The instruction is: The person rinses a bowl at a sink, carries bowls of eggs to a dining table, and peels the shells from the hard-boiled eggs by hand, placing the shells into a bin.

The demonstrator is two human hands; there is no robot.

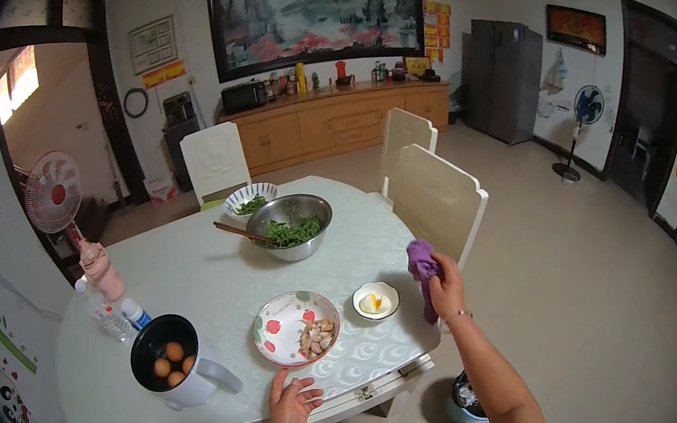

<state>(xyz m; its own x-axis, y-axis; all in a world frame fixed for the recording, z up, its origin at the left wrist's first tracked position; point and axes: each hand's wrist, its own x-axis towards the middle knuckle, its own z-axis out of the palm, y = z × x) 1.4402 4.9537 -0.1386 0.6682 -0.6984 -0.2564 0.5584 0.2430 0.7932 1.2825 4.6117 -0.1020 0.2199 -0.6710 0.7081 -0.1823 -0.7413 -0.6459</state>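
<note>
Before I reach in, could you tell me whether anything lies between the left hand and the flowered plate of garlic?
Nothing visible: the left hand rests at the table edge, just below the flowered plate, with bare tabletop between.

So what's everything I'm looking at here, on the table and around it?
table: one, white, centre
metal bowl: one, silver, holds greens, far side
small patterned bowl: one, white, behind the metal bowl
plate: one, red-spotted, holds garlic, near edge
small dish: one, white, right of plate
pot: one, white, holds eggs, near left
bottles: several, pink and clear, left edge
chairs: three, white, far and right sides
fan: one, white and red, left
left hand: on the table edge
right hand: holds purple cloth
</note>
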